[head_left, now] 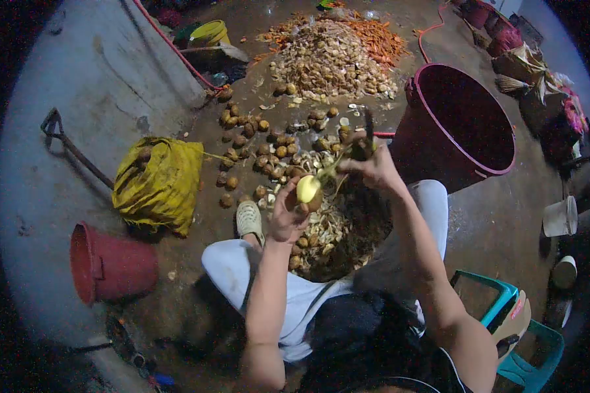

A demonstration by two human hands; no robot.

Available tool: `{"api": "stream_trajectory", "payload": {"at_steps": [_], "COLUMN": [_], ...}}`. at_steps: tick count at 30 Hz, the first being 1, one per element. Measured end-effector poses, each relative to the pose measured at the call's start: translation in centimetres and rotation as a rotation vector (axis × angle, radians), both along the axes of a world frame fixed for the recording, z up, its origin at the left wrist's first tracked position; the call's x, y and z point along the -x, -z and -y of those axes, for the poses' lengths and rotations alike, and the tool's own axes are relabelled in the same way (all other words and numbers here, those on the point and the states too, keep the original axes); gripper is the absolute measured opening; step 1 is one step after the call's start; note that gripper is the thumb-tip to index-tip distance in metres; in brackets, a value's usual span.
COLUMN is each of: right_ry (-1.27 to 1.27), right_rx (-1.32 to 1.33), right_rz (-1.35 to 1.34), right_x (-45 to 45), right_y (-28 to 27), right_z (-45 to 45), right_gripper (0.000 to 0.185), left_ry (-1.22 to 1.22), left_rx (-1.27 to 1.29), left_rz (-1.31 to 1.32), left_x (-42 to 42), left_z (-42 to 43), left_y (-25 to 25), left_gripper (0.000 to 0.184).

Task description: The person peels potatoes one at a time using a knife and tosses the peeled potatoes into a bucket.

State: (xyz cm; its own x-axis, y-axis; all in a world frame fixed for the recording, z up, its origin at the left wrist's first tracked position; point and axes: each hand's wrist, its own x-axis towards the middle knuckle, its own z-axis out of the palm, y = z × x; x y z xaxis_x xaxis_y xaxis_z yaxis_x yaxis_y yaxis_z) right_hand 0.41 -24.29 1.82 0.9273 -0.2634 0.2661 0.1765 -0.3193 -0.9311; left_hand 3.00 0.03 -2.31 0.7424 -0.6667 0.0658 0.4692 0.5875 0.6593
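My left hand (pixel 288 215) is wrapped round a round brown-skinned vegetable (pixel 309 190) whose top shows a pale yellow cut face. To the right, my right hand (pixel 373 164) grips a dark-handled tool (pixel 369 124), perhaps a knife; its blade is hard to make out. Between the hands a blurred strip, seemingly stem or peel, lies near the cut face. Below them is a heap of peelings (pixel 331 226) between my legs. Several whole brown vegetables (pixel 246 134) are scattered on the floor ahead.
A large dark red tub (pixel 416 141) stands at the right. Beyond lies a pale and orange peelings heap (pixel 334 59). At the left are a yellow sack (pixel 157 183), a red bucket (pixel 121 262) and a long-handled tool (pixel 78 150). A teal stool (pixel 537 354) is at lower right.
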Motion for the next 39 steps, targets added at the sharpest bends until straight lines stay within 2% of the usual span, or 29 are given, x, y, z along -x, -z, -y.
{"api": "stream_trajectory", "payload": {"at_steps": [1,2,3,4,5,6,8,9,10,11,13,15,16,17,18,20,21,23,24,28,30,31,32,33,34,35,37,38,39], "right_ry": [-0.060,-0.089,-0.087,-0.030,0.027,0.068,0.075,0.087,-0.010,-0.036,-0.041,0.033,0.072,0.070,0.030,-0.048,-0.018,-0.013,0.019,-0.010,-0.067,-0.068,-0.025,0.019,0.080,0.079,-0.001,0.035,0.036], "right_rx": [0.005,0.152,0.150,0.119,0.090,-0.024,-0.024,-0.026,-0.086,0.114,0.067,-0.174,-0.108,-0.106,-0.006,0.116,0.079,0.073,-0.096,0.079,0.173,0.169,-0.046,-0.257,-0.085,-0.085,0.097,0.181,0.180], "right_rz": [0.041,0.131,0.126,0.023,-0.075,-0.083,-0.060,-0.042,-0.082,0.127,0.065,-0.166,-0.042,-0.037,0.015,0.053,0.099,-0.027,-0.050,0.060,0.140,0.136,-0.004,-0.139,-0.113,-0.110,0.093,0.183,0.181], "right_x": [0.7,0.7,0.4,0.0,-0.5,-1.0,-0.9,-0.7,0.7,0.6,1.2,-0.1,-1.4,-1.2,-0.6,0.5,1.1,0.3,-0.6,0.2,1.6,1.1,0.1,-0.5,-0.5,-0.4,0.7,1.2,1.2], "right_y": [-1.2,-0.6,-0.2,0.3,0.7,0.9,1.4,0.9,-2.4,-1.2,-2.3,-0.8,2.5,1.9,0.5,-1.6,-2.0,-1.8,0.2,-0.7,-3.5,-2.4,-0.7,0.1,-0.4,-0.7,-2.2,-2.9,-2.8], "right_z": [-1.3,-1.4,-1.0,-0.4,0.2,0.4,1.2,1.1,-0.5,-0.9,-2.1,-0.5,1.3,1.1,0.6,-1.2,-2.3,-1.0,-0.1,-0.3,-2.0,-1.7,-0.9,-0.1,0.2,0.0,-1.7,-2.8,-2.5], "right_gripper": [0.048,0.050,0.050,0.051,0.052,0.050,0.050,0.049,0.050,0.050,0.049,0.049,0.051,0.051,0.051,0.050,0.048,0.051,0.045,0.043,0.045,0.045,0.047,0.048,0.049,0.049,0.049,0.047,0.047], "left_ry": [-0.003,-0.047,-0.092,-0.046,-0.045,-0.044,-0.048,-0.049,-0.067,-0.073,-0.087,-0.121,-0.152,-0.184,-0.115,-0.013,-0.014,-0.141,-0.112,-0.014,-0.047,-0.134,-0.230,-0.231,-0.183,-0.132,-0.121,-0.153,-0.186], "left_rx": [0.002,-0.066,-0.134,-0.131,-0.131,-0.087,-0.007,0.033,0.006,-0.010,-0.041,0.000,0.033,0.066,0.100,0.007,0.008,-0.016,0.015,0.132,0.060,0.069,0.077,0.078,0.140,0.198,0.167,0.162,0.153], "left_rz": [-0.017,0.079,0.176,0.208,0.208,0.091,0.030,-0.001,0.057,0.097,0.177,0.069,0.018,-0.031,-0.028,0.071,0.066,0.183,0.111,-0.150,-0.058,0.079,0.208,0.209,-0.023,-0.255,-0.231,-0.196,-0.161], "left_x": [0.1,0.3,0.4,0.6,0.5,0.2,0.2,0.2,0.2,0.2,0.4,0.9,1.1,1.3,1.1,0.5,0.6,1.0,0.8,0.2,0.4,0.8,1.2,1.0,0.7,0.4,0.8,0.7,0.8], "left_z": [0.1,0.5,0.8,0.8,0.5,0.4,0.0,0.0,0.2,0.3,0.7,0.6,0.7,0.8,0.7,-0.2,0.0,0.3,-0.1,-0.3,-0.3,0.3,0.9,0.7,0.5,0.2,0.6,0.8,1.0], "left_y": [-0.1,0.0,-0.3,-1.7,-0.6,-0.3,0.2,-0.3,-0.7,-0.8,-0.9,-1.1,-1.5,-1.8,-2.6,-2.7,-2.5,-2.1,-1.6,-0.8,-1.1,-1.4,-1.7,-1.0,0.0,1.0,0.2,0.5,0.6], "left_gripper": [0.072,0.076,0.081,0.077,0.077,0.075,0.072,0.070,0.071,0.071,0.071,0.069,0.068,0.067,0.069,0.076,0.076,0.070,0.068,0.063,0.061,0.059,0.058,0.058,0.061,0.064,0.062,0.065,0.067]}}
